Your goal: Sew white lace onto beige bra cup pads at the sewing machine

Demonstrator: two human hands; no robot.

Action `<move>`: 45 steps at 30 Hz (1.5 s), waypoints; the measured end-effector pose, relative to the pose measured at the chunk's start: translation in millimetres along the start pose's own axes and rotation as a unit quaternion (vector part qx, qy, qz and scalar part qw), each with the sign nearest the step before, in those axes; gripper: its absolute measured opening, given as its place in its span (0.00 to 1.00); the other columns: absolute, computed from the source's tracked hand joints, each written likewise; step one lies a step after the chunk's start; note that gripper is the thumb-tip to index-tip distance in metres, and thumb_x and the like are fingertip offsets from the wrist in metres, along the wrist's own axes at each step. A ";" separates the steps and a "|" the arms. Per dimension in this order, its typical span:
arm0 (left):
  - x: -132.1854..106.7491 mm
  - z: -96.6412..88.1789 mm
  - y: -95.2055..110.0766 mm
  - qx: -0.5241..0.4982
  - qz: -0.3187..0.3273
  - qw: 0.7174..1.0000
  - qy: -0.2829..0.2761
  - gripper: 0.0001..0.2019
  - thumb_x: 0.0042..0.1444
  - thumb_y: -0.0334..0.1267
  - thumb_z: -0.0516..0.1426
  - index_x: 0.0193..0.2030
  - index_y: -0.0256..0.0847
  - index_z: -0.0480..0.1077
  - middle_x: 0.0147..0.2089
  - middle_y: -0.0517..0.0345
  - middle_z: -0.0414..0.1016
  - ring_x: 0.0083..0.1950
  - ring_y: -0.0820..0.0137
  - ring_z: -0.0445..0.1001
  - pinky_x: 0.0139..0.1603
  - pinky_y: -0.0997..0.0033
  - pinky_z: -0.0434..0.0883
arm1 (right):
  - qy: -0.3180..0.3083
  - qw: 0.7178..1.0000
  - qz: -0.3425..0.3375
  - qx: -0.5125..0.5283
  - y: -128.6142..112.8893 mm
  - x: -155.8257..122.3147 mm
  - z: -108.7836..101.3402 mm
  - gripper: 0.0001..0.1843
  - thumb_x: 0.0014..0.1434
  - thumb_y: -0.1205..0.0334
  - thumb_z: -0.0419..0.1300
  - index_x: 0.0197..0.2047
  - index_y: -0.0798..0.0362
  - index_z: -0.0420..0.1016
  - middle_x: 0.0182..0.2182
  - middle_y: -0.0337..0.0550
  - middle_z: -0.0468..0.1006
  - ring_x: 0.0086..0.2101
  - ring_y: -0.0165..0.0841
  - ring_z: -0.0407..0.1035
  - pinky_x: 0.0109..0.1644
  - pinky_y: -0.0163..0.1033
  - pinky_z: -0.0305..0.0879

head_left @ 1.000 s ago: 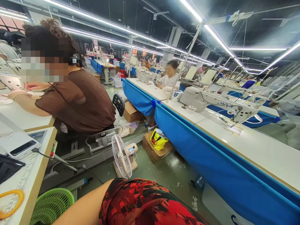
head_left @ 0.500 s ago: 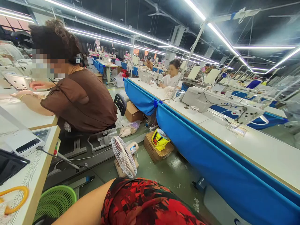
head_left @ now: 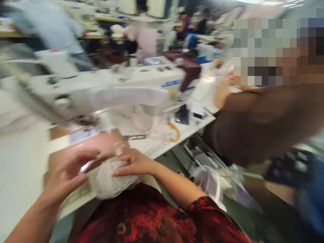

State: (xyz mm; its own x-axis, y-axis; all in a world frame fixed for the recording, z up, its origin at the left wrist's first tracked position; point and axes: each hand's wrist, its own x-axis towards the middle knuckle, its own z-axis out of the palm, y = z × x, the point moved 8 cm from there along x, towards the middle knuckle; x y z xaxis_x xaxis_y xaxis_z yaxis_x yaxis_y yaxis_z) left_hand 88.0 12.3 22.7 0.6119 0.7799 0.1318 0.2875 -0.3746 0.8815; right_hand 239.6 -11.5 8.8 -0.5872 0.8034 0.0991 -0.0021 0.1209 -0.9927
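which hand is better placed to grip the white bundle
Right, likely: the right hand rests across the top of the white bundle; the left hand is blurred beside it, contact unclear.

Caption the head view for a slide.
Left hand and right hand touch a white mesh bundle at the table edge, before a blurred sewing machine.

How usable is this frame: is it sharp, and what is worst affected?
Head view: heavy motion blur throughout; left hand smeared most; right hand and white lacy bundle just readable; sewing machine soft-edged; background workers streaked.
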 end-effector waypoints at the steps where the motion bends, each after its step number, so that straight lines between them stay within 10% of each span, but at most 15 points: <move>1: -11.3 -1.5 -1.8 -0.013 -0.008 1.000 0.017 0.21 0.57 0.49 0.58 0.56 0.49 0.65 0.59 0.56 0.65 0.62 0.56 0.61 0.63 0.55 0.62 | -0.022 0.999 -0.027 -0.011 -7.6 2.4 6.4 0.13 0.54 0.56 0.64 0.25 0.56 0.70 0.23 0.34 0.68 0.29 0.26 0.63 0.35 0.32 0.58; 8: -39.2 -16.2 13.9 -0.052 -0.074 0.992 0.084 0.30 0.47 0.43 0.66 0.57 0.42 0.65 0.57 0.50 0.67 0.61 0.58 0.63 0.63 0.56 0.62 | -0.115 0.986 -0.110 -0.051 -35.8 27.5 43.1 0.14 0.59 0.62 0.59 0.23 0.54 0.66 0.21 0.35 0.65 0.25 0.26 0.60 0.30 0.33 0.56; 12: -51.9 -11.6 11.6 -0.111 -0.124 0.983 0.070 0.21 0.47 0.44 0.65 0.45 0.37 0.68 0.40 0.55 0.71 0.42 0.67 0.71 0.44 0.68 0.70 | -0.136 0.982 -0.119 -0.059 -39.0 37.2 53.7 0.08 0.59 0.64 0.59 0.28 0.54 0.71 0.25 0.38 0.71 0.28 0.28 0.65 0.33 0.33 0.61; 29: -55.5 -23.6 -3.9 -0.123 -0.142 0.982 0.036 0.12 0.58 0.43 0.56 0.36 0.33 0.68 0.29 0.62 0.62 0.30 0.75 0.60 0.29 0.76 0.59 | 0.100 0.985 -0.031 -0.136 -27.5 63.4 50.6 0.07 0.56 0.62 0.61 0.27 0.53 0.74 0.27 0.39 0.78 0.28 0.30 0.70 0.34 0.36 0.65; 45: -68.4 -37.4 -12.8 -0.128 -0.139 0.978 0.088 0.12 0.59 0.42 0.54 0.31 0.34 0.67 0.25 0.64 0.57 0.28 0.77 0.56 0.27 0.77 0.56 | 0.131 0.971 -0.003 -0.199 -26.8 70.0 66.5 0.10 0.55 0.60 0.62 0.24 0.53 0.70 0.19 0.34 0.69 0.21 0.25 0.61 0.25 0.30 0.56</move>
State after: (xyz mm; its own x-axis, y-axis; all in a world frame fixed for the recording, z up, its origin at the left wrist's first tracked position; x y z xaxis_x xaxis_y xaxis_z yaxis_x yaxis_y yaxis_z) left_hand 15.0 -17.5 19.3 0.3938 0.9162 -0.0739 0.2171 -0.0146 0.9760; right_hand 144.7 2.7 37.7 -0.3618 0.9164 0.1714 0.3392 0.3007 -0.8914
